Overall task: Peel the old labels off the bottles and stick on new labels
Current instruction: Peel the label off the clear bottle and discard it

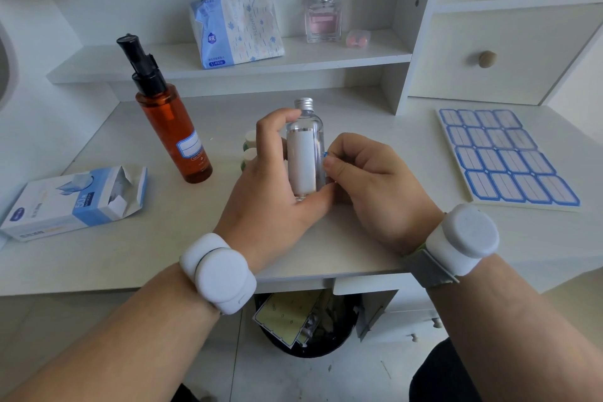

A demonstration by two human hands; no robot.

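My left hand (277,173) has its grip wrapped round the clear bottle (306,147), upright just above the surface (375,232), while my right hand (368,179) pinches a blue-edged label (325,155) against the bottle's right side. I cannot tell whether that label is coming off or going on. If I tug sideways too sharply, it could tear or crease, or the bottle could twist in my grip.

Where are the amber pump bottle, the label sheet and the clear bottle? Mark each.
amber pump bottle (173,127): head view, on its amber body.
label sheet (504,157): head view, sheet's middle.
clear bottle (305,153): head view, on its white label.
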